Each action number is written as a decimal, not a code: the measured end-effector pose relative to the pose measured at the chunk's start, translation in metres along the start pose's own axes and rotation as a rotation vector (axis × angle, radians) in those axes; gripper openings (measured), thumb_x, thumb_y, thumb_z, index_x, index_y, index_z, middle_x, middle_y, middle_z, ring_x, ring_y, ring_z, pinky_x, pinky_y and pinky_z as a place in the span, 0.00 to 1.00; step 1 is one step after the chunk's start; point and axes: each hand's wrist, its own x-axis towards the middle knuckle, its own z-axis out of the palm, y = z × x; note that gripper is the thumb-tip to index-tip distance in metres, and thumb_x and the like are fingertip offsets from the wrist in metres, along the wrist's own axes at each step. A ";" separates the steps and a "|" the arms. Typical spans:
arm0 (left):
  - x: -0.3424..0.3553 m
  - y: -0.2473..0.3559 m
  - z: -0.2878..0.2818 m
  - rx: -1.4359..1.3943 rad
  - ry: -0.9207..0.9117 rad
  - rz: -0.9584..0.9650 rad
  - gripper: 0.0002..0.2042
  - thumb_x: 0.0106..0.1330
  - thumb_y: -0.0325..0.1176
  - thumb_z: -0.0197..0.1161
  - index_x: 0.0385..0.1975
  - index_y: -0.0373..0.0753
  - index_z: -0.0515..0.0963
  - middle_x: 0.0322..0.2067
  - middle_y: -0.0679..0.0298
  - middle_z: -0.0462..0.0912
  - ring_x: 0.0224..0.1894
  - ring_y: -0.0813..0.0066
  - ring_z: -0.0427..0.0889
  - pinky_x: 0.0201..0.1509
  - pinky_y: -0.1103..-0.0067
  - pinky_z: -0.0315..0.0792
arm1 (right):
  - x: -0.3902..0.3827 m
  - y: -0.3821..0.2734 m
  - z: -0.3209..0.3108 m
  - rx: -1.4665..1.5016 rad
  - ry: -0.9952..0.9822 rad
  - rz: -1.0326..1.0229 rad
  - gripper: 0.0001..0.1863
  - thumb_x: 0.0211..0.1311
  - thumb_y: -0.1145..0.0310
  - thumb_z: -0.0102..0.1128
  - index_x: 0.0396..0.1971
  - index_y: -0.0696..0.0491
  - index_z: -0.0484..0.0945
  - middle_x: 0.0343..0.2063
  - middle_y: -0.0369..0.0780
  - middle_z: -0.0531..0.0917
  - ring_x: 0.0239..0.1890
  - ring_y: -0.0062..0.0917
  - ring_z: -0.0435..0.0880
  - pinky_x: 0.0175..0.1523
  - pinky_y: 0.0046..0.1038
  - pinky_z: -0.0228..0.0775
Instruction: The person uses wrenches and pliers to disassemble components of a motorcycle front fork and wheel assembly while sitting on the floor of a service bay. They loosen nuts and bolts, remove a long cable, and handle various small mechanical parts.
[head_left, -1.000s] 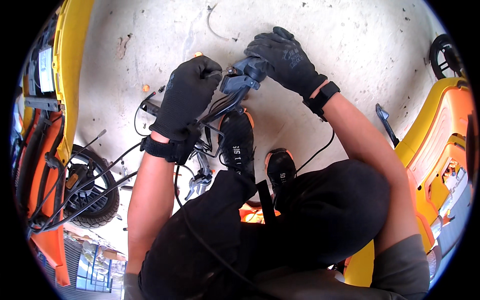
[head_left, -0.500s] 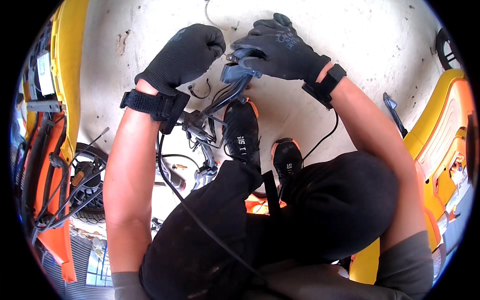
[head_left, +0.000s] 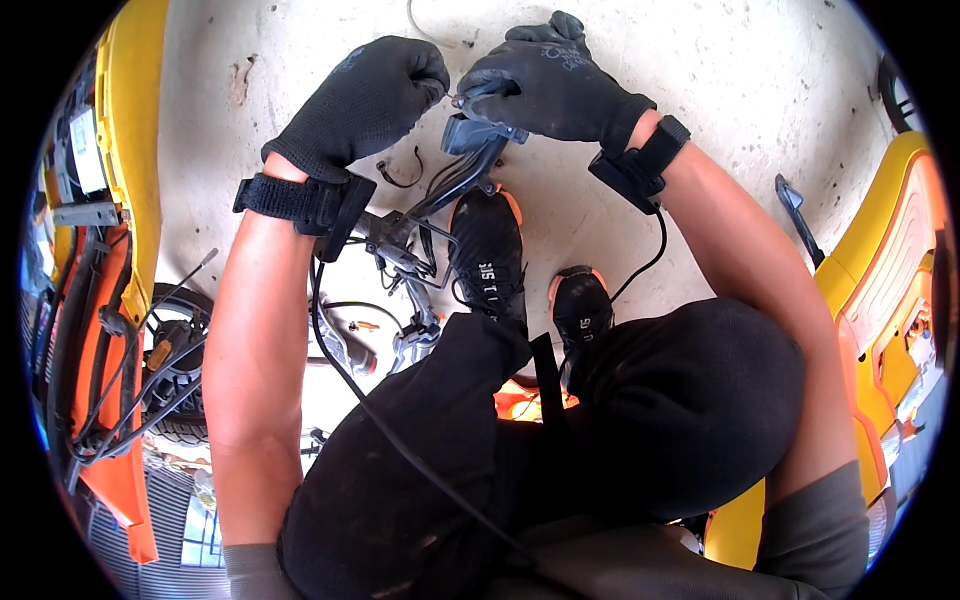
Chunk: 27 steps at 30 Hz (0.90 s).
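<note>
Both my hands wear dark work gloves and are close together at the top middle. My left hand [head_left: 375,95] is closed, its thumb and fingers pinched beside a tiny, thin piece at the fingertips that is too small to name. Beside it, my right hand [head_left: 555,85] curls round the dark upper end of a handlebar [head_left: 482,160], where a lever-like part shows between the fingers. Just below those fingers sits a blue-grey housing [head_left: 467,134] on the bar. Dark cables run along the bar down to a clamp and frame parts [head_left: 395,243] by my left wrist.
A loose black cable piece [head_left: 402,172] lies on the pale floor. Yellow and orange body panels [head_left: 130,150] with hanging cables stand at left, near a wheel [head_left: 178,350]. Another yellow-orange panel [head_left: 895,250] is at right, beside a dark stand-like part [head_left: 797,212]. My shoes [head_left: 487,250] are below the bar.
Both hands have shifted slightly upward together with the bar end. The right hand's fingers now cover more of the lever-like part.
</note>
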 end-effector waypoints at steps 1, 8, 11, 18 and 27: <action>-0.001 0.000 0.000 -0.010 -0.001 -0.009 0.07 0.64 0.27 0.59 0.38 0.32 0.79 0.28 0.58 0.81 0.29 0.74 0.77 0.38 0.76 0.73 | 0.000 -0.001 0.000 -0.004 0.014 0.000 0.14 0.60 0.52 0.60 0.40 0.42 0.86 0.36 0.34 0.85 0.43 0.30 0.77 0.58 0.36 0.60; -0.004 0.000 0.003 -0.041 0.026 0.013 0.09 0.63 0.32 0.56 0.35 0.35 0.80 0.30 0.51 0.82 0.32 0.57 0.81 0.43 0.69 0.75 | 0.000 -0.001 0.002 0.029 -0.016 0.048 0.14 0.59 0.51 0.60 0.39 0.41 0.86 0.37 0.33 0.86 0.44 0.29 0.77 0.58 0.37 0.59; -0.005 0.000 0.004 -0.054 0.029 -0.007 0.09 0.63 0.32 0.56 0.35 0.35 0.81 0.30 0.51 0.82 0.32 0.57 0.82 0.43 0.69 0.75 | 0.000 0.000 0.004 0.017 -0.007 0.036 0.14 0.59 0.51 0.60 0.39 0.40 0.86 0.37 0.33 0.86 0.44 0.28 0.77 0.58 0.37 0.58; -0.012 0.006 0.007 -0.057 0.124 0.036 0.07 0.63 0.28 0.59 0.38 0.34 0.79 0.29 0.56 0.82 0.31 0.68 0.79 0.41 0.74 0.74 | 0.000 -0.001 0.001 -0.024 0.018 -0.012 0.15 0.59 0.51 0.60 0.40 0.41 0.86 0.36 0.33 0.86 0.43 0.28 0.77 0.58 0.36 0.58; -0.010 0.012 0.007 0.232 0.156 0.253 0.05 0.60 0.23 0.60 0.35 0.33 0.78 0.29 0.50 0.81 0.35 0.52 0.81 0.41 0.70 0.74 | 0.002 -0.005 -0.006 0.013 -0.107 0.090 0.18 0.59 0.46 0.56 0.41 0.38 0.85 0.41 0.35 0.86 0.53 0.34 0.76 0.65 0.43 0.53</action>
